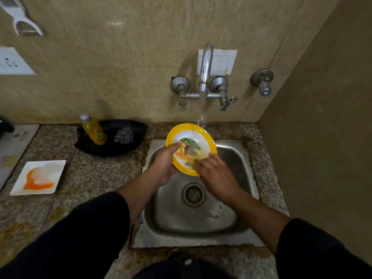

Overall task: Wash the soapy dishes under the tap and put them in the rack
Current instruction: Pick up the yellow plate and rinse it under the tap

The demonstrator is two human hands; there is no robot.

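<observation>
A round plate [201, 141] with a yellow rim and a picture in its middle is tilted over the steel sink [237, 170], under water running from the tap [205, 67]. My left hand [165, 164] grips the plate's left edge, thumb on its face. My right hand [215, 174] lies on the plate's lower right part, fingers pressed against its surface. A square white plate [39, 177] smeared with orange sauce lies on the counter at the left. No rack is in view.
A black tray [128, 150] behind the counter holds a yellow dish-soap bottle [94, 129] and a steel scrubber [124, 135]. The granite counter [96, 178] surrounds the sink. A side wall stands close on the right. The sink drain [193, 195] is uncovered.
</observation>
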